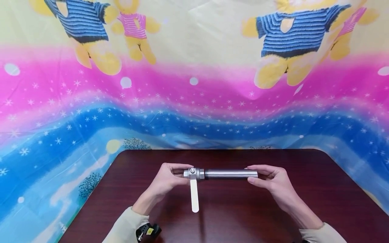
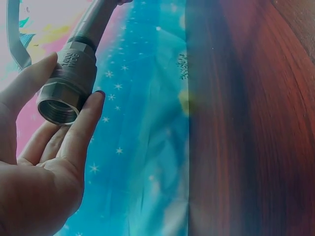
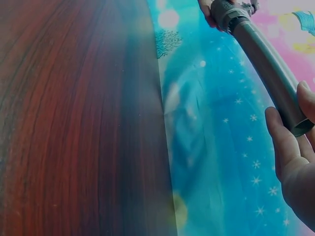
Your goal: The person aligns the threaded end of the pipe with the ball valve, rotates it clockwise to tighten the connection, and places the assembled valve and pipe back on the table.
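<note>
A steel ball valve with a flat white lever handle is screwed onto a grey metal pipe; the assembly is held level above the dark wooden table. My left hand pinches the valve body between thumb and fingers, its open threaded end facing the wrist camera. My right hand grips the pipe's far end between thumb and fingers. The lever points down toward me.
A bright printed cloth with bears, pink and blue bands hangs behind and drapes round the table. A dark wrist strap shows on my left sleeve.
</note>
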`<control>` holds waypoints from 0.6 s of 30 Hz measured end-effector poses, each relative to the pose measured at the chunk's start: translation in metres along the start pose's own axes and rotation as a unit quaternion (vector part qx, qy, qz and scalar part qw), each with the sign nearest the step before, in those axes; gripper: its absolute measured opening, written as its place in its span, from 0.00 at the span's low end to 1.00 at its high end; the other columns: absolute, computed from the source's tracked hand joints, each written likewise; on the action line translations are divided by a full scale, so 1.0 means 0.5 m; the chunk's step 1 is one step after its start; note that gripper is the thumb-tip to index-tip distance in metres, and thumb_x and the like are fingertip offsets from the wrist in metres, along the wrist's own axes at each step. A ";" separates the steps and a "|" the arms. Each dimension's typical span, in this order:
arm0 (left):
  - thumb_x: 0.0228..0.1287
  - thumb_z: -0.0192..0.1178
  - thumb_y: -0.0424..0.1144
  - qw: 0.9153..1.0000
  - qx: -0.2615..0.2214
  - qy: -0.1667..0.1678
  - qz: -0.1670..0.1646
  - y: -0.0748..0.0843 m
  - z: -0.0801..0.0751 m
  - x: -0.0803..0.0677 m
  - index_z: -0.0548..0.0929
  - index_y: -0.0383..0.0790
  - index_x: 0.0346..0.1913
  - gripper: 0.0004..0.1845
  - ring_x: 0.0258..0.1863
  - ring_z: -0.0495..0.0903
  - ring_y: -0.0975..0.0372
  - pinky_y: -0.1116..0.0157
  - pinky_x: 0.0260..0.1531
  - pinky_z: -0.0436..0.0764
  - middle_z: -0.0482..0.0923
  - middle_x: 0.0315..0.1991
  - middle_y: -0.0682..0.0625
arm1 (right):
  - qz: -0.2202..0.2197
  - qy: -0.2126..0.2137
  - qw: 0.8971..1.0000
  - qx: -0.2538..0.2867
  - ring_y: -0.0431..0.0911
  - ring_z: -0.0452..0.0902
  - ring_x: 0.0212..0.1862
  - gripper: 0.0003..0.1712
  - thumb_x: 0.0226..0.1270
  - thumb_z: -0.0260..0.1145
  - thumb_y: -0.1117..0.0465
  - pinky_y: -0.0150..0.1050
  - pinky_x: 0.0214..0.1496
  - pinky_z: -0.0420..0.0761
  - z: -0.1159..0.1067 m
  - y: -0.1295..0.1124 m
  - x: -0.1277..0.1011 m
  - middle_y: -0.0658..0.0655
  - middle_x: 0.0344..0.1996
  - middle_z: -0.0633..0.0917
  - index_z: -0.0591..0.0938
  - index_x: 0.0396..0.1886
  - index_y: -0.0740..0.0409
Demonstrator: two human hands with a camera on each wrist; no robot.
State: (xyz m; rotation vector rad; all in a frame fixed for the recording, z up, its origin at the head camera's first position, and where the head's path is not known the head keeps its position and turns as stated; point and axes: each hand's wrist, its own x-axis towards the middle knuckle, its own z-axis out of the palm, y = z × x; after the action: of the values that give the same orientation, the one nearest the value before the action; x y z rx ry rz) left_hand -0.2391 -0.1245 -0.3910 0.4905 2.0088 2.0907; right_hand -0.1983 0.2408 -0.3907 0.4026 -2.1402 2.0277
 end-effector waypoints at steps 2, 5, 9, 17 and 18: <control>0.52 0.74 0.22 1.000 -0.001 0.003 0.000 -0.002 -0.001 -0.001 0.84 0.22 0.60 0.28 0.47 0.90 0.51 0.59 0.47 0.88 0.89 0.46 0.37 | 0.000 -0.002 1.000 0.003 0.41 0.87 0.46 0.21 0.60 0.77 0.75 0.32 0.46 0.85 0.003 0.000 0.002 0.53 0.46 0.92 0.88 0.55 0.70; 0.52 0.74 0.22 1.000 0.000 0.005 0.002 -0.003 -0.003 -0.003 0.83 0.22 0.60 0.28 0.46 0.90 0.52 0.60 0.47 0.88 0.89 0.45 0.37 | 0.000 -0.005 1.000 0.003 0.42 0.87 0.45 0.21 0.60 0.77 0.75 0.33 0.45 0.85 0.006 0.000 0.004 0.54 0.45 0.92 0.88 0.54 0.68; 0.53 0.73 0.22 1.000 -0.002 0.004 0.005 -0.004 -0.006 -0.005 0.83 0.21 0.60 0.28 0.45 0.90 0.52 0.60 0.46 0.88 0.89 0.45 0.37 | 0.000 -0.011 1.000 0.005 0.43 0.87 0.44 0.22 0.60 0.77 0.75 0.33 0.45 0.85 0.007 0.002 0.006 0.55 0.44 0.92 0.87 0.55 0.70; 0.53 0.73 0.23 1.000 -0.005 -0.003 0.005 -0.004 -0.004 -0.004 0.83 0.22 0.60 0.28 0.45 0.90 0.52 0.60 0.47 0.88 0.89 0.45 0.37 | 0.005 -0.011 1.000 0.007 0.43 0.87 0.43 0.22 0.60 0.77 0.75 0.34 0.45 0.84 0.005 0.003 0.004 0.56 0.44 0.92 0.87 0.55 0.70; 0.53 0.73 0.23 1.000 -0.006 -0.002 0.006 -0.003 -0.003 -0.004 0.84 0.22 0.60 0.27 0.45 0.90 0.52 0.60 0.46 0.88 0.89 0.45 0.37 | 0.006 -0.010 1.000 0.007 0.43 0.87 0.43 0.22 0.60 0.77 0.75 0.34 0.44 0.84 0.004 0.002 0.004 0.56 0.44 0.92 0.87 0.55 0.70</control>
State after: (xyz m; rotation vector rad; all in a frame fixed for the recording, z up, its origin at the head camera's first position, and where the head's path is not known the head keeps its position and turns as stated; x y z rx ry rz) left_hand -0.2379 -0.1267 -0.3929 0.5058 1.9949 2.1044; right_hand -0.2006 0.2385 -0.3913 0.4158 -2.1464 2.0535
